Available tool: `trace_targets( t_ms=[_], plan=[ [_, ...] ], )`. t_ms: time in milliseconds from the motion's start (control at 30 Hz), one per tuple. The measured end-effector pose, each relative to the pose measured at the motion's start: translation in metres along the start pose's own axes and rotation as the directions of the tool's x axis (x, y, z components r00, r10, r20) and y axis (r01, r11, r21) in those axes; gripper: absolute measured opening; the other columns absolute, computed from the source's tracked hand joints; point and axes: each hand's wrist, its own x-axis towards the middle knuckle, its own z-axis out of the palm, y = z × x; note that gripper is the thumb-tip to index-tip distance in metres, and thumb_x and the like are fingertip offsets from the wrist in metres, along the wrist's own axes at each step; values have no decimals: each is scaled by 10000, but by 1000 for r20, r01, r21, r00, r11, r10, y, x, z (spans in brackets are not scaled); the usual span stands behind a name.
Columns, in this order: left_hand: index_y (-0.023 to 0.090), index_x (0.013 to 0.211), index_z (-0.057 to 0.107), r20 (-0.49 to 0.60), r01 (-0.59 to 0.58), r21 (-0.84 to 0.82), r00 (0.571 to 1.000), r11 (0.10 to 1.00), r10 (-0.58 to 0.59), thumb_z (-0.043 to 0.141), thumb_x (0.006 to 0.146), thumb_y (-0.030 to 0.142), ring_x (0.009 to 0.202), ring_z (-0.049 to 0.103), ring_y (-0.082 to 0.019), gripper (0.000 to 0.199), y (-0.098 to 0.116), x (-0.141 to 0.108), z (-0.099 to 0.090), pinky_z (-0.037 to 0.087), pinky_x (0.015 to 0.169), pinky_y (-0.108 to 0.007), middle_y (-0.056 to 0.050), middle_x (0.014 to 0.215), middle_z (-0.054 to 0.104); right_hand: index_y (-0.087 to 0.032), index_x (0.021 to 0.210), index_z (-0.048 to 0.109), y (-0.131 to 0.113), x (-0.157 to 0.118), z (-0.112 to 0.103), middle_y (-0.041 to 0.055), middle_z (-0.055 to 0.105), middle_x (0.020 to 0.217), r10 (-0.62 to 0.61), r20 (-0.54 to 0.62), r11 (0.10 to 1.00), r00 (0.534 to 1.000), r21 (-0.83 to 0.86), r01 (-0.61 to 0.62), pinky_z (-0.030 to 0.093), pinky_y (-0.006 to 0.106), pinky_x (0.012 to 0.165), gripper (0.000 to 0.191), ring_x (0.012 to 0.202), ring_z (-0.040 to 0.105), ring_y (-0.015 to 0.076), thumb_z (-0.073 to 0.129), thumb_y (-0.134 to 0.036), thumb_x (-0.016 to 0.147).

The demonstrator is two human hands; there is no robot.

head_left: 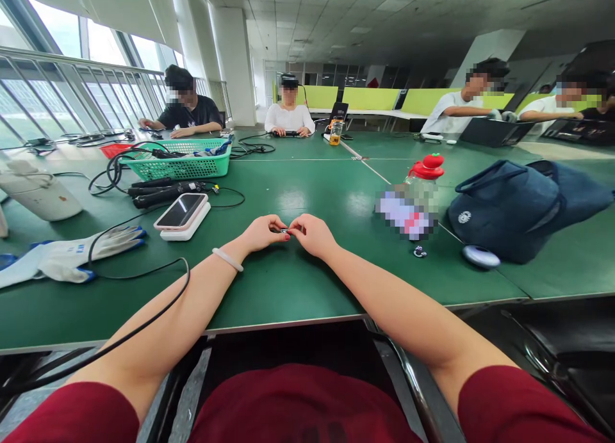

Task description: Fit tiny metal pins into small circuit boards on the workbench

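Your left hand (262, 233) and right hand (312, 234), both pinched narrow, hold a small dark object (284, 231) between their fingertips, shape mostly hidden; a slackened pinch could drop it onto the green tabletop (283, 283) beneath.

Shirt: dark red (298, 398), basically maroon, with some dim darker marks low on the front, can't make them out tbh
Left sleeve: short (103, 408), same maroon, stops above the elbow
Right sleeve: same deal (509, 401), short and maroon
Bangle: whitish (227, 260), smooth, round, on the left wrist
Grips: left grip (263, 233) and right grip (314, 235) both bare, tiny red spot (287, 237) on one fingertip
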Motion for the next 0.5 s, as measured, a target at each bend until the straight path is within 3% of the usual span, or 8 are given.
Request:
trace_targets(
  t_ms=[500],
  plan=[
    [154,744,560,-8,-8,-82,1000,997,7,834,476,326,739,656,-180,420,-3,1,1,494,777,-366,-32,740,692,-185,787,660,-3,-1,-1,2,568,725,-15,16,1000,1000,-9,15,372,251,656,122,650,482,110,581,-246,856]
  ],
)
